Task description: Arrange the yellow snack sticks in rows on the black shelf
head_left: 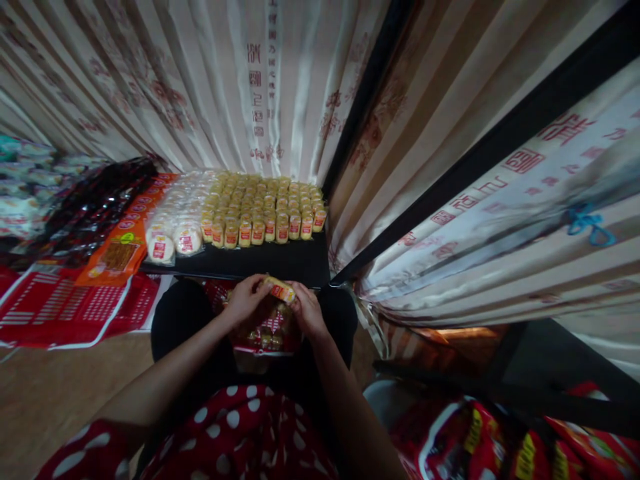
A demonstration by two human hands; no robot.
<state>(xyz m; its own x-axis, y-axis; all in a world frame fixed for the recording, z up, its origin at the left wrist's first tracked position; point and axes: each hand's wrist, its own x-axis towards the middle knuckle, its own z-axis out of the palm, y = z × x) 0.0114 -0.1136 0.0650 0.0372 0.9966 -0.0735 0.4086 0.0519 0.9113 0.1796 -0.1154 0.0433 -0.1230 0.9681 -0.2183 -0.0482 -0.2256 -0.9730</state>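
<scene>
The left hand (246,301) and the right hand (309,312) meet just below the centre of the frame, fingers drawn in narrow, gripping 1 small yellow packet (281,289) with a red-and-white label between them. The packet is tilted, its right end lower than its left. Below it, between 2 dark-clad knees, a red container (269,352) holds more packets, blurred. Above the hands, a black tabletop (240,265) bears rows of upright yellow packets (263,217) at the centre; beside them, toward the left, are white round packs (175,227), then an orange packet (117,257) and dark glossy packs (100,203). A red basket (65,313) sits at the left edge. Pale printed curtains (300,87) fill the top, and red packages (480,433) lie at the lower right
</scene>
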